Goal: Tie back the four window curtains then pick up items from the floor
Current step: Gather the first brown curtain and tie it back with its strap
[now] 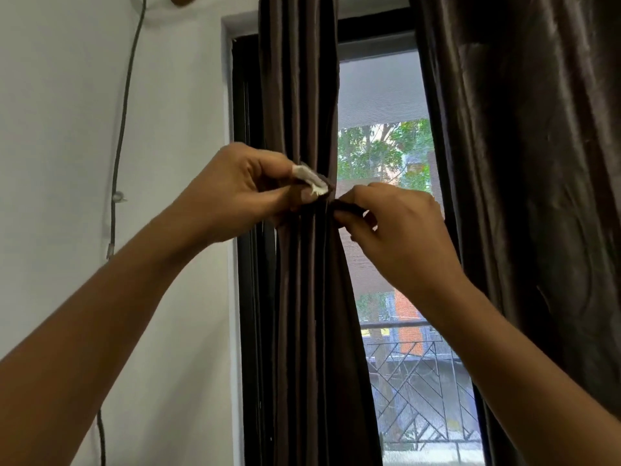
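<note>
While both bare forearms reach up from the bottom corners of the view, the person's hands meet in front of a gathered dark brown curtain (302, 95), which hangs in tight vertical folds against the left side of a black window frame (243, 129). The left hand (235, 183) pinches one end of a dark tieback strap (349, 207) between thumb and curled fingers. That end shows a whitish patch (311, 181) on its inner face, turned toward the camera. The right hand (396, 230), just beside the left and slightly lower, pinches the strap's other end between thumb and forefinger, with its remaining fingers curled underneath. The two strap ends sit close together near the curtain's right edge; whether they touch cannot be told. The curtain is drawn narrowest at the level of the hands and spreads wider below them. A second curtain (521, 163) of the same shiny brown fabric hangs loose along the right edge of the view, apart from both hands. Between the two curtains the window shows a grey shade (379, 89) at the top, green trees (369, 153) at the middle, and a metal balcony railing (420, 381) with diagonal bars lower down. Left of the frame is a white wall (67, 129), where a grey cable (126, 95) runs downward, held by a small clip (118, 196).
</note>
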Demonstrator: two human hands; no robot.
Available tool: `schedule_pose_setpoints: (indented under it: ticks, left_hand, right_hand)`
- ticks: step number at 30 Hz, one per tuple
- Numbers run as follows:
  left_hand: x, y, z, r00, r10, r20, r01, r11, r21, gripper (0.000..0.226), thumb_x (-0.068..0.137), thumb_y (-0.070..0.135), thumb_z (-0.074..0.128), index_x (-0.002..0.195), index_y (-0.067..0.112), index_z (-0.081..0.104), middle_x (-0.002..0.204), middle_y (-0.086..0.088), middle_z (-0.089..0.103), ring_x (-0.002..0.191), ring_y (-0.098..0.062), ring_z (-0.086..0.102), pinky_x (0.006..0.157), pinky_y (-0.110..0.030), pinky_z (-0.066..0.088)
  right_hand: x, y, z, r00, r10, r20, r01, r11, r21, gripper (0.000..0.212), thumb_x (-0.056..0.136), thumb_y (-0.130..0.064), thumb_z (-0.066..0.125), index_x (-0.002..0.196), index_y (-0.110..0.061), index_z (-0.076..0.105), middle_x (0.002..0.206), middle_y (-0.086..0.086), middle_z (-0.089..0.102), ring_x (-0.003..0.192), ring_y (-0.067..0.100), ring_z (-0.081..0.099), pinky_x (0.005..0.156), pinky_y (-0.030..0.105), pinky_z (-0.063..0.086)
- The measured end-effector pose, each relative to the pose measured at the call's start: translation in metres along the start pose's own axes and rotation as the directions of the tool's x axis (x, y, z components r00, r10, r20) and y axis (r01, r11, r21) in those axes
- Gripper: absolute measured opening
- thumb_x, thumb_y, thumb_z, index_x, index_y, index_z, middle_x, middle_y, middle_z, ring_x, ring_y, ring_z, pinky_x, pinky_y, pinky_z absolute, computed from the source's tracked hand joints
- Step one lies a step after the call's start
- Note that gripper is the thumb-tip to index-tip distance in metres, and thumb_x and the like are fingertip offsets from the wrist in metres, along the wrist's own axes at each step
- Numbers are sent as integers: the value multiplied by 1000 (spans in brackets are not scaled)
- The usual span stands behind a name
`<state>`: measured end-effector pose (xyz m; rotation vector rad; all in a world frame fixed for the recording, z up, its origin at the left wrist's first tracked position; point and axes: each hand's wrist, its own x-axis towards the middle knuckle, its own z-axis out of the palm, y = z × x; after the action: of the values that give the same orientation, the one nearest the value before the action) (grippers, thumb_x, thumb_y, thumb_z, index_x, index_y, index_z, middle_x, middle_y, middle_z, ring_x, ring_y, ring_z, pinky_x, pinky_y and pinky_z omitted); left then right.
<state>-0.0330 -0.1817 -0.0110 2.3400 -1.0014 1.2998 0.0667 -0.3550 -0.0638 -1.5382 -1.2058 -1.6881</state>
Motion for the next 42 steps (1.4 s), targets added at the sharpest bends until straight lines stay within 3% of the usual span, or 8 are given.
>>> schedule_pose_setpoints:
  ticks: [9, 14, 18, 23, 28, 34, 37, 42]
  left_hand:
    - [10, 6, 21, 991, -93, -100, 89, 995, -44, 14, 92, 20, 60, 97, 17, 72, 74, 13, 70, 61, 4, 63, 51, -6, 42]
    - [13, 9, 24, 997, -76, -32, 68, 979, -190, 15, 92, 15, 58, 102, 15, 69, 92, 8, 74, 89, -3, 70, 75, -14, 53]
    - [15, -11, 28, 989, -71, -128, 93, 980, 176, 18, 91, 31, 61, 96, 18, 73, 82, 6, 73, 78, -6, 68, 75, -38, 55]
    - [12, -18, 26, 979, -149, -139, 178, 955, 236, 26, 77, 45, 63, 95, 31, 74, 85, 10, 73, 82, -8, 69, 78, -45, 56]
    - [13, -18, 23, 980, -156, -121, 177, 967, 185, 13, 80, 26, 73, 83, 32, 63, 82, 15, 69, 84, 2, 67, 84, -42, 56]
    - [12, -18, 18, 977, -210, 36, 207, 976, 70, 11, 90, 18, 64, 100, 17, 67, 89, 0, 72, 78, -16, 69, 67, -29, 57]
    - [7, -23, 20, 965, -213, 153, 211, 977, 32, 30, 84, 38, 68, 112, 28, 65, 101, 6, 72, 92, -8, 68, 82, -28, 56]
    - [6, -27, 38, 985, -126, -118, 145, 974, 176, 42, 77, 64, 54, 108, 38, 69, 88, 7, 75, 84, -11, 70, 78, -46, 56]
  right_hand:
    - [-14, -2, 4, 995, -69, -73, 69, 998, -7, 17, 87, -14, 59, 99, -10, 71, 75, 8, 64, 58, 30, 63, 48, 40, 51]
    - [-16, -6, 5, 989, -131, -73, 122, 986, -117, 23, 81, -3, 66, 101, -13, 71, 77, 8, 65, 52, 32, 58, 41, 36, 47]
    - [-16, -8, 2, 977, -171, -125, 138, 962, -236, 17, 87, -10, 65, 102, -14, 72, 80, 6, 66, 62, 29, 60, 43, 35, 46]
    - [-10, -5, 3, 950, -246, -195, 158, 911, -380, 13, 93, -16, 60, 93, -14, 74, 84, 5, 66, 73, 26, 58, 46, 30, 42]
    - [18, 3, -4, 996, -80, -46, 76, 994, -78, 14, 89, -21, 59, 94, -14, 69, 118, 5, 61, 96, 23, 60, 65, 39, 52]
    - [42, 11, -5, 993, 21, 120, -34, 994, 104, 10, 86, -16, 65, 95, -11, 69, 86, 3, 68, 78, 22, 64, 68, 46, 53]
    - [44, 11, -3, 987, 100, 126, -123, 974, 190, 7, 84, -16, 69, 90, -13, 70, 82, -2, 67, 73, 16, 65, 66, 42, 55]
    - [42, 14, 8, 943, 252, 216, -326, 829, 454, 9, 82, -12, 72, 80, -17, 64, 70, 1, 65, 58, 12, 64, 52, 29, 54]
